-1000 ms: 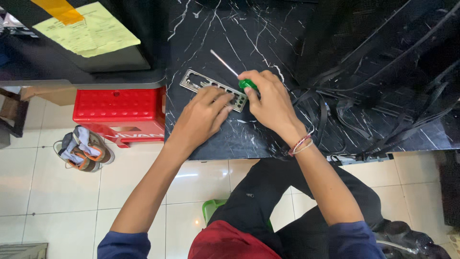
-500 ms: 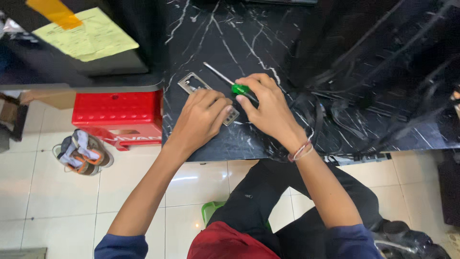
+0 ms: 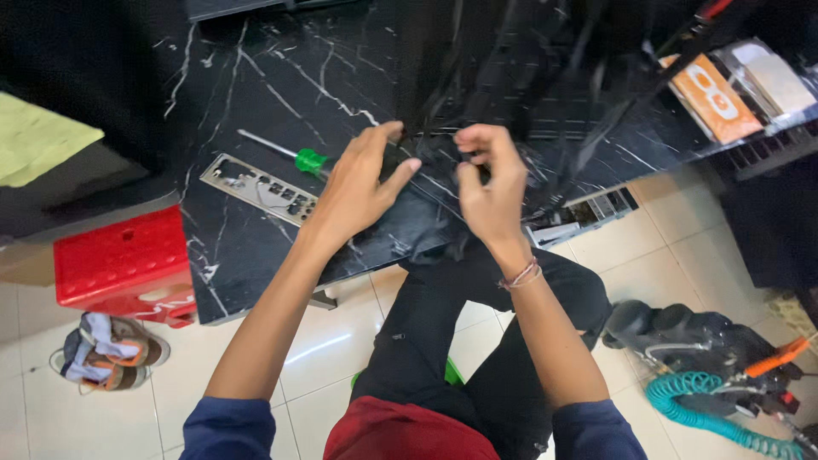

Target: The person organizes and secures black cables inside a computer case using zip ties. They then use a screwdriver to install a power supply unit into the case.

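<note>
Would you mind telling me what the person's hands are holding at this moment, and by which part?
Both hands pinch the clear plastic wrap at its near edge: left hand, right hand. The green-handled screwdriver lies unheld on the table.

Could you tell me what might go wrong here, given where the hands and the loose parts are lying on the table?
1. The left hand lies close beside the green-handled screwdriver; a sweep could roll it.
2. Both hands, the right hand too, pinch the clear plastic wrap at the table edge; it could tear or slide off.
3. The metal plate might get nudged.
</note>
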